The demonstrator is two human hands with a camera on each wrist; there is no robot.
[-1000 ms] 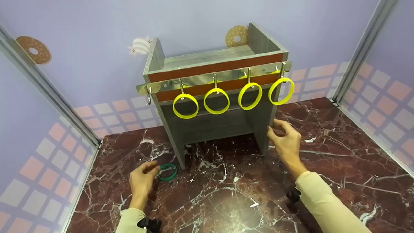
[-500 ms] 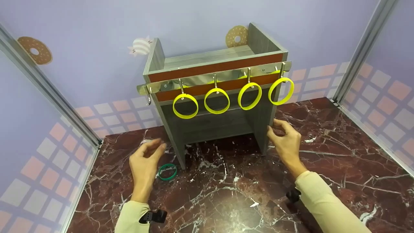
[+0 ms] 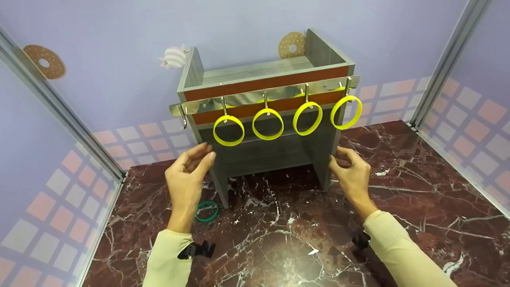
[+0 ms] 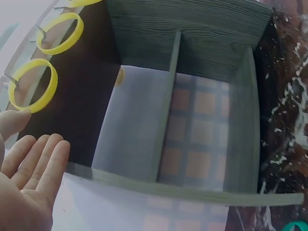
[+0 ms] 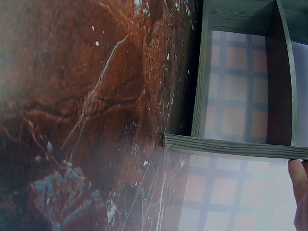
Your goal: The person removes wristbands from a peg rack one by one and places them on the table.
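My left hand (image 3: 185, 175) hovers in front of the shelf's left side panel, holding nothing, its fingers loosely bent. In the left wrist view this hand (image 4: 36, 178) lies just below a yellow ring (image 4: 54, 86). My right hand (image 3: 352, 171) rests against the right side panel (image 3: 324, 151) of the grey wooden shelf (image 3: 261, 149); its fingertips touch the outer face in the right wrist view. Yellow rings hang from the metal hook rail (image 3: 247, 97) on the front: one ring (image 3: 228, 143), another (image 3: 267, 137), and more to the right. The leftmost hook (image 3: 183, 119) is bare.
A green ring (image 3: 207, 219) lies on the dark red marble-patterned table (image 3: 279, 251) near the shelf's left foot. Lilac walls (image 3: 119, 59) enclose the table behind and on both sides. White flecks and veins mark the tabletop.
My left hand has risen from beside the green ring to the shelf's left panel, carrying nothing. The green ring stays on the table. My right hand has not moved.
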